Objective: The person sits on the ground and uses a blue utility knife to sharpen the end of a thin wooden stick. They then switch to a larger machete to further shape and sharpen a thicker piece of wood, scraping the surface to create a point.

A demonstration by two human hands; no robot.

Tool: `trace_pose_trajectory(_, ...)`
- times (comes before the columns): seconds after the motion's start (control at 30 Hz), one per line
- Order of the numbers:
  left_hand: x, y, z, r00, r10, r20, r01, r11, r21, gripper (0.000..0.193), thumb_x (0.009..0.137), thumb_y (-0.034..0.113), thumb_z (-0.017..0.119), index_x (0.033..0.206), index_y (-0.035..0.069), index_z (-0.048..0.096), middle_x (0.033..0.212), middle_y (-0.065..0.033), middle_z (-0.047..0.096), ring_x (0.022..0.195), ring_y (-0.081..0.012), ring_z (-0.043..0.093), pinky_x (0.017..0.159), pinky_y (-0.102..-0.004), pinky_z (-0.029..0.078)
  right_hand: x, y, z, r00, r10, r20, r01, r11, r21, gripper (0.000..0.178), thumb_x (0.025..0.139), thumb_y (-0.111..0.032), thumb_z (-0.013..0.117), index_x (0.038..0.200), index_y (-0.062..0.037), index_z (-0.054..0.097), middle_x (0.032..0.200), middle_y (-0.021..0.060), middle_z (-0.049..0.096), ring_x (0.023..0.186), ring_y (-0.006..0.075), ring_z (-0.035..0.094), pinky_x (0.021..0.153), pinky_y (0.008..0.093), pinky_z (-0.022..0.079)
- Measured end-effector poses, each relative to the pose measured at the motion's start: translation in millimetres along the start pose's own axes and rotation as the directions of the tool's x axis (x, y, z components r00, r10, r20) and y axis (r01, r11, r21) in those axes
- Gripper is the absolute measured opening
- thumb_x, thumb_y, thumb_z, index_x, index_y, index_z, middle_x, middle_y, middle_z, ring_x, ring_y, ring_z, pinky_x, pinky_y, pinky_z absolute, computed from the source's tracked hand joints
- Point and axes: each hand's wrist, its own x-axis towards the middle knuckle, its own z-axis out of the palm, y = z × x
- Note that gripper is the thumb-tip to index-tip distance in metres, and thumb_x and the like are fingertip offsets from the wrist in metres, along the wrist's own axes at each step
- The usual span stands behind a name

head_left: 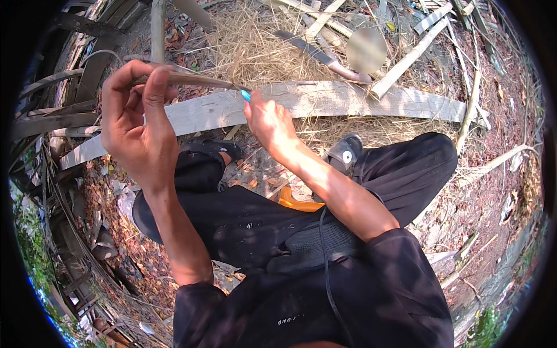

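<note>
L hand [142, 124] pinching brown strip [200, 80], R hand [270, 123] gripping sm. blue item [246, 95], wht lettering [287, 321] on blk shirt [371, 284]

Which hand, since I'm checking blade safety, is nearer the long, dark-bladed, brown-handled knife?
Right. In the picture, the right hand is below-left of the knife; the left hand, much farther left.

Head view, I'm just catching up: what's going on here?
A person's left hand holds one end of a thin brown strip. The right hand grips a small blue thing at the strip's other end; its kind is unclear. A long grey board lies beyond the feet, with a knife amid straw past it.
</note>
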Motion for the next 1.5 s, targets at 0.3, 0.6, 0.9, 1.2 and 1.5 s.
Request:
trace_pose_trajectory(0.3, 2.9, -1.4, -16.0, 0.999, -0.021, 0.046, 0.02, 0.999, 0.027, 0.015, 0.094, 0.005, 0.06, 0.106, -0.003, 0.054, 0.099, -0.0132, 0.065, 0.081, -0.012, 0.061, 0.071, -0.0229, 0.05, 36.7, 82.7, 6.1, 0.66, 0.006, 0.751, -0.751, 0.035, 0.659, 0.029, 0.102, -0.036, 0.036, 0.087, -0.0112, 0.039, 0.055, -0.0063, 0.027, 0.04, 0.0041, 0.02, 0.034, 0.022, 0.018)
trace_pose_trajectory(0.6, -5.9, -12.0, -33.7, 0.997, -0.046, -0.064, 0.048, 0.999, 0.026, 0.017, 0.094, 0.002, 0.059, 0.108, -0.004, 0.052, 0.096, -0.0159, 0.065, 0.073, -0.0123, 0.059, 0.066, -0.0242, 0.05, -9.3, 16.8, -5.1, 0.979, 0.057, -0.198, 0.032, 0.907, 0.42, 0.026, 0.1, -0.027, 0.044, 0.096, -0.0007, 0.046, 0.064, 0.027, 0.054, 0.062, 0.0484, 0.056, 0.054, 0.0514, 0.041)
trace_pose_trajectory(0.9, -8.3, -4.8, -22.1, 0.996, -0.051, -0.069, 0.05, 0.999, -0.016, 0.019, 0.094, 0.002, 0.059, 0.108, -0.005, 0.049, 0.095, -0.0213, 0.066, 0.067, -0.0153, 0.064, 0.066, -0.0253, 0.053, -3.4, 0.4, 13.6, 0.998, 0.044, 0.034, -0.046, 0.996, 0.072, 0.028, 0.098, -0.027, 0.046, 0.098, 0.0002, 0.051, 0.067, 0.0269, 0.061, 0.067, 0.0464, 0.062, 0.059, 0.0538, 0.049)
trace_pose_trajectory(1.2, -12.2, -4.2, -18.7, 0.999, -0.013, -0.046, 0.013, 1.0, 0.018, 0.019, 0.094, 0.003, 0.059, 0.107, -0.006, 0.05, 0.095, -0.0223, 0.067, 0.066, -0.0125, 0.062, 0.071, -0.0261, 0.053, 16.0, 23.4, 27.4, 0.99, 0.092, 0.105, -0.105, 0.988, 0.117, 0.035, 0.099, -0.034, 0.043, 0.098, -0.0005, 0.054, 0.072, 0.0253, 0.062, 0.063, 0.0407, 0.063, 0.056, 0.0498, 0.05)
trace_pose_trajectory(1.5, 1.9, -26.8, -49.8, 0.982, -0.114, -0.151, 0.115, 0.993, -0.005, 0.017, 0.096, 0.01, 0.059, 0.106, -0.002, 0.054, 0.098, -0.0176, 0.068, 0.07, -0.0108, 0.063, 0.072, -0.0242, 0.054, 17.1, 71.1, -0.4, 0.868, 0.262, 0.422, -0.495, 0.384, 0.779, 0.035, 0.101, -0.042, 0.038, 0.092, -0.0082, 0.043, 0.056, 0.001, 0.042, 0.041, 0.0153, 0.04, 0.038, 0.0324, 0.034)
